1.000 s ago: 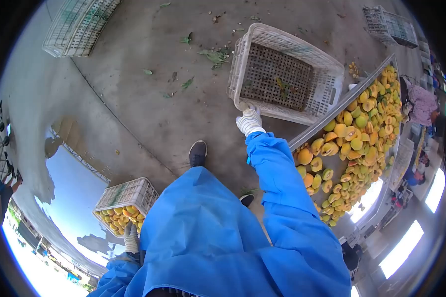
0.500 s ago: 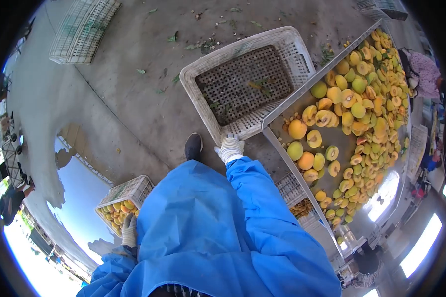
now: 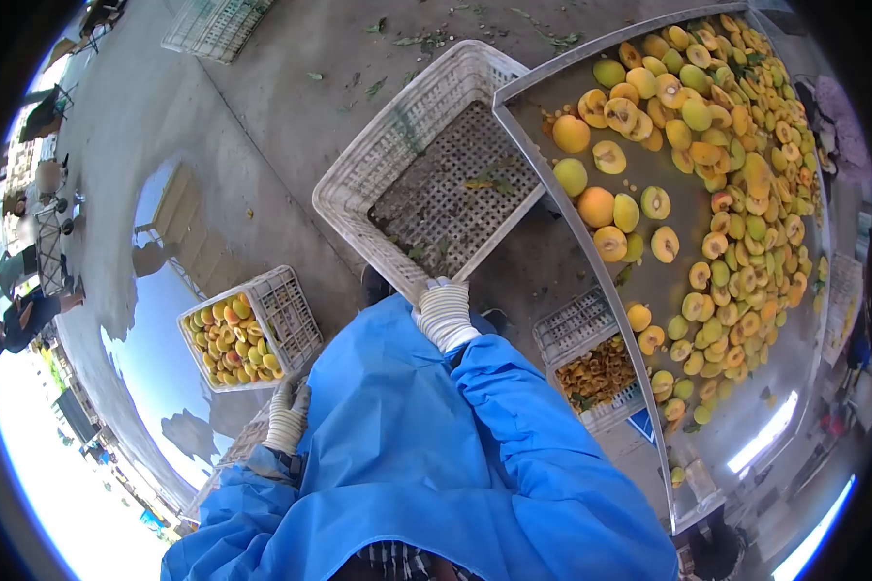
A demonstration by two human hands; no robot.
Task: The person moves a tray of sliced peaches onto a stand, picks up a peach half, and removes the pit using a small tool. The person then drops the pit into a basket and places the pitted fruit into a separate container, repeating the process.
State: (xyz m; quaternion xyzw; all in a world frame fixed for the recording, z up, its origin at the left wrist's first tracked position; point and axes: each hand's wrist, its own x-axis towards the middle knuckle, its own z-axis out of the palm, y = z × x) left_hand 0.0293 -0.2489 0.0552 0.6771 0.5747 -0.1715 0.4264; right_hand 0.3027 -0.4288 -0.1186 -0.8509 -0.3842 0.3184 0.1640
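My right hand (image 3: 444, 312), in a whitish ribbed glove, is closed over the near rim of a white plastic crate (image 3: 344, 184). The crate is tilted, with a few leaves and bits of debris on its perforated bottom. Its far right part sits beside and partly under the metal edge of the fruit table. My left hand (image 3: 287, 418), gloved alike, hangs at my left side with its fingers stretched out and nothing visible in it. Just beyond it stands a crate of halved yellow-orange fruit (image 3: 231, 341), which look like peaches or apricots.
A metal table (image 3: 606, 276) at the right bears many halved fruits (image 3: 736, 242). Under its edge stands a crate of brown scraps (image 3: 596, 378). Another crate (image 3: 218, 27) lies far left. Shiny wet floor (image 3: 150, 358) reflects at left; people (image 3: 24, 315) stand beyond.
The crate in my right hand has come nearer to me and shifted left, swinging out from the table. My left hand now appears below the fruit-filled crate instead of against it. The view has turned.
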